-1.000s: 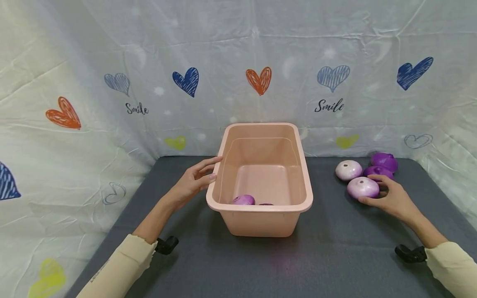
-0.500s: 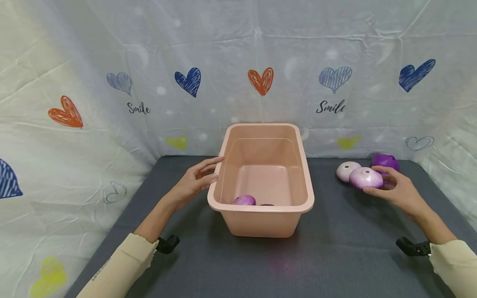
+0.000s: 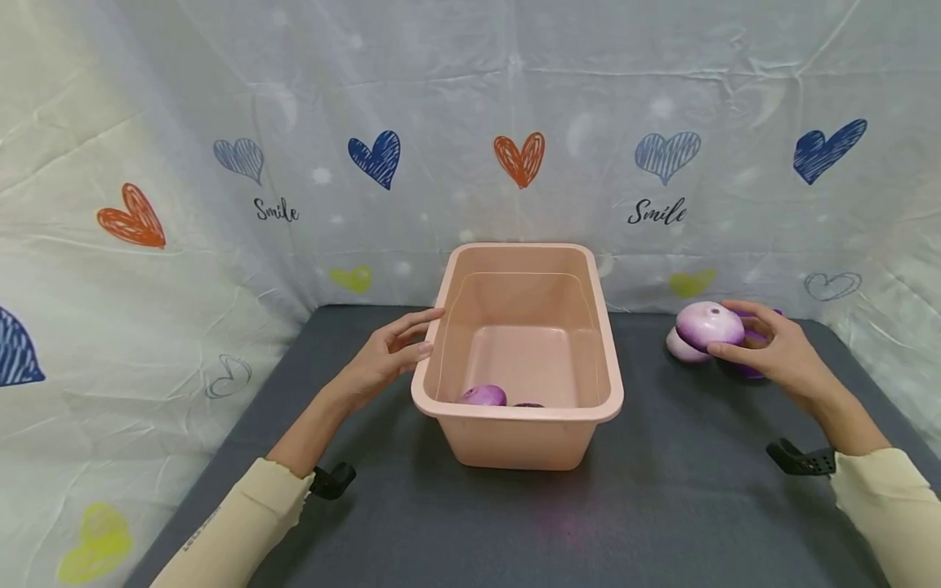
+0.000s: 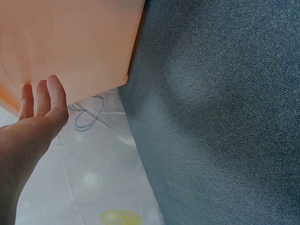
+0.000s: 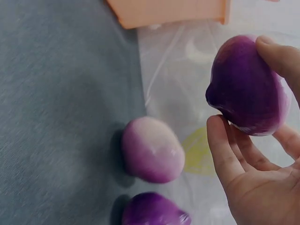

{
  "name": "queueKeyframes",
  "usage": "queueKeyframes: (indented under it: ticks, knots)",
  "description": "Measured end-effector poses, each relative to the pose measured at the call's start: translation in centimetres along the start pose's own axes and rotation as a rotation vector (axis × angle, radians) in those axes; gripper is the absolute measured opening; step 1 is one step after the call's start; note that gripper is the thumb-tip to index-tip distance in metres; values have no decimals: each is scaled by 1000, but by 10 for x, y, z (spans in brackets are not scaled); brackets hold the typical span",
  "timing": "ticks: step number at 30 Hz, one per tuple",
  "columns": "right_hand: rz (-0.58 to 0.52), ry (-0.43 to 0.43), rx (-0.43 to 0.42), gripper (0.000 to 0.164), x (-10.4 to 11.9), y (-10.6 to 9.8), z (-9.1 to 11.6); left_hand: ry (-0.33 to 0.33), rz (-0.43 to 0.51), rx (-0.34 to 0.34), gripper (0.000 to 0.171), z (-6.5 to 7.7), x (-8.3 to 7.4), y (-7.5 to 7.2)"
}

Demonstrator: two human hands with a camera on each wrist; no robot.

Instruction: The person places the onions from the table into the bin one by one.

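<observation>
My right hand (image 3: 782,355) pinches a purple-and-white onion (image 3: 709,324) between thumb and fingers. In the right wrist view that onion (image 5: 243,89) is raised off the cloth, its dark purple side showing. Just beneath it are a pale onion (image 3: 684,349) and darker purple onions (image 3: 748,371), partly hidden by my hand. My left hand (image 3: 384,355) rests with loosely extended fingers at the left rim of a peach plastic tub (image 3: 518,414). The left wrist view shows these fingers (image 4: 57,91) against the tub's outer wall.
Inside the tub, near its front wall, lie a purple onion (image 3: 483,395) and a dark sliver of another thing. Dark grey cloth (image 3: 662,506) covers the table. A pale sheet (image 3: 441,98) printed with hearts hangs behind and to the left.
My right hand has lifted the onion from the table, up and slightly left over the other onions. My left hand stays at the tub's rim.
</observation>
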State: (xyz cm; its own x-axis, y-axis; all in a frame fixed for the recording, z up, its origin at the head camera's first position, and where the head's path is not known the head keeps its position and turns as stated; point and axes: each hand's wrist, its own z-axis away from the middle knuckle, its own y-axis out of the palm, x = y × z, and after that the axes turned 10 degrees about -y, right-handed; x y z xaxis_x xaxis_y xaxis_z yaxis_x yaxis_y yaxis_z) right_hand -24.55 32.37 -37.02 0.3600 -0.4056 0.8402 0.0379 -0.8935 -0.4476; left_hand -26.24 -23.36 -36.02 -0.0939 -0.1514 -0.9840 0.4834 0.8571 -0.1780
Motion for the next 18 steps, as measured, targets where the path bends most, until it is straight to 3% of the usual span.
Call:
queueKeyframes:
  ticks: [10, 18]
  knots:
    - [-102, -70, 35, 65, 19, 9, -25, -9, 4, -11, 56, 1, -2, 0]
    - [-105, -35, 64, 70, 42, 13, -41, -12, -7, -10, 55, 0, -4, -1]
